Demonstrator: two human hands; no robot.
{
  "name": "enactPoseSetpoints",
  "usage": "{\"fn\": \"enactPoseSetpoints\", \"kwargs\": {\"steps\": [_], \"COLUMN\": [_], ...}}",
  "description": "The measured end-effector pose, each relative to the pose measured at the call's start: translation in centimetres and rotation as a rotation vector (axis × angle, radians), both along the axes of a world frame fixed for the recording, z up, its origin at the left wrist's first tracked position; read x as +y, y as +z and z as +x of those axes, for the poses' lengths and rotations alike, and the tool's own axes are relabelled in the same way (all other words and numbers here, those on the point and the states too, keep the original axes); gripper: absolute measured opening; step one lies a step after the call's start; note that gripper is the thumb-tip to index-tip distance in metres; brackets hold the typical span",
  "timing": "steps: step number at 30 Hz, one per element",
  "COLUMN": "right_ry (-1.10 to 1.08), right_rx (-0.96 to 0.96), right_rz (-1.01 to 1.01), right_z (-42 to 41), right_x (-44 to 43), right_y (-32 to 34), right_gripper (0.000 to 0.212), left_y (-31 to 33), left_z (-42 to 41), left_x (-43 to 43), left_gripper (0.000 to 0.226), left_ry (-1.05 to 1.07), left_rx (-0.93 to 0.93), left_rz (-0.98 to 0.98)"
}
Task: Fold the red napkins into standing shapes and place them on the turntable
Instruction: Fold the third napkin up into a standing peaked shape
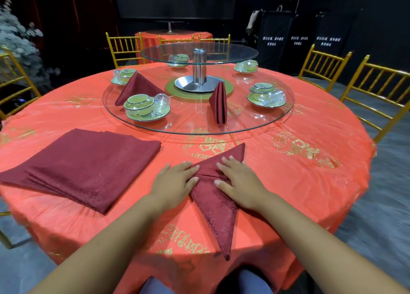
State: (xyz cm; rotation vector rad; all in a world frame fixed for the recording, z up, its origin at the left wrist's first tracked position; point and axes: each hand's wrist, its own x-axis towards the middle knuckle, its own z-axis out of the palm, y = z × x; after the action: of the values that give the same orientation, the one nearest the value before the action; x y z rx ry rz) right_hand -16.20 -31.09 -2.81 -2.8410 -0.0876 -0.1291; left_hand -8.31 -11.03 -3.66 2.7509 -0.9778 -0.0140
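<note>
Lower centre: my left hand and right hand press the napkin flat, each grip wide, holding nothing. I should crease firmly with edges aligned.

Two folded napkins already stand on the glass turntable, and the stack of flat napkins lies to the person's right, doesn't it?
Not quite: the head view shows the stack of flat napkins lying to the person's left, not the right. The tent-shaped napkin and the narrow upright napkin do stand on the glass turntable.
</note>
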Motion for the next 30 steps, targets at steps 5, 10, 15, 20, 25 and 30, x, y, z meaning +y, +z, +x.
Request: {"fn": "enactPoseSetpoints", "kwargs": {"steps": [5,10,15,20,25,30], "right_ry": [0.178,0.218,0.206,0.208,0.198,0.214], "right_rx": [0.059,0.13,0.11,0.112,0.128,0.122], "right_rz": [-0.167,-0.213,-0.252,-0.243,-0.245,-0.213], "right_z": [-1.8,-2.3,-2.3,-2.4,-2.4,-2.3], "right_x": [-0.8,-1.4,-1.4,-1.3,-1.4,-1.7], "right_y": [-0.3,-0.7,-1.4,-1.3,-1.2,-1.1], "right_gripper": [0.082,0.075,0.075,0.075,0.075,0.073], "left_y": [-0.7,-0.2,0.4,-0.2,-0.4,-0.7], "left_z": [-2.8,-3.7,-3.1,-3.5,-2.7,-1.7], "left_x": [0.6,1.0,0.2,-0.1,1.6,4.6], "left_gripper": [0.045,0.044,0.053,0.067,0.064,0.047], "left_ry": [0.226,0.271,-0.038,-0.254,-0.275,-0.252], "left_rx": [-0.233,-0.273,-0.259,-0.109,-0.082,-0.047], "left_rz": [0.066,0.123,0.052,0.172,0.182,-0.061]}}
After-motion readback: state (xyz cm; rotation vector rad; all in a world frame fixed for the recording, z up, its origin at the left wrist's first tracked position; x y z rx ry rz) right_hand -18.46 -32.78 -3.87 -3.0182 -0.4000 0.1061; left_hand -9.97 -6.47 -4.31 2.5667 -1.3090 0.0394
